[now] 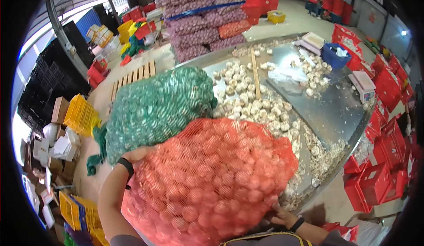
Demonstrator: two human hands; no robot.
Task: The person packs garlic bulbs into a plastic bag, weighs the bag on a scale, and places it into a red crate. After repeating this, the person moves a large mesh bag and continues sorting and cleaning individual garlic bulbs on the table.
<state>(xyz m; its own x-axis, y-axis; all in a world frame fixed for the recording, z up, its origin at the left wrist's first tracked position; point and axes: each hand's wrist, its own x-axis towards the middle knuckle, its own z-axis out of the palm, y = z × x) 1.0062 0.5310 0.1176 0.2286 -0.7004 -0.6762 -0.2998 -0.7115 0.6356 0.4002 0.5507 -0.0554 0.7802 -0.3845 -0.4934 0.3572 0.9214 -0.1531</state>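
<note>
I hold a large orange mesh sack of garlic (pixel 212 175) against my body, above the near edge of a metal sorting table (pixel 327 109). My left hand (pixel 139 153), with a black band on the wrist, grips the sack's upper left side. My right hand (pixel 282 217), also with a black wristband, supports the sack from underneath at its lower right. A green mesh sack of garlic (pixel 159 105) lies on the table just behind the orange one. Loose garlic bulbs (pixel 251 100) are heaped on the table to the right of both sacks.
Red plastic crates (pixel 380 175) line the table's right side. A blue bin (pixel 335 54) and two white scales (pixel 363 83) stand on the far end. A stack of purple and orange sacks (pixel 203 21) stands behind. A wooden pallet (pixel 132 76) and yellow crates (pixel 81 113) are at the left.
</note>
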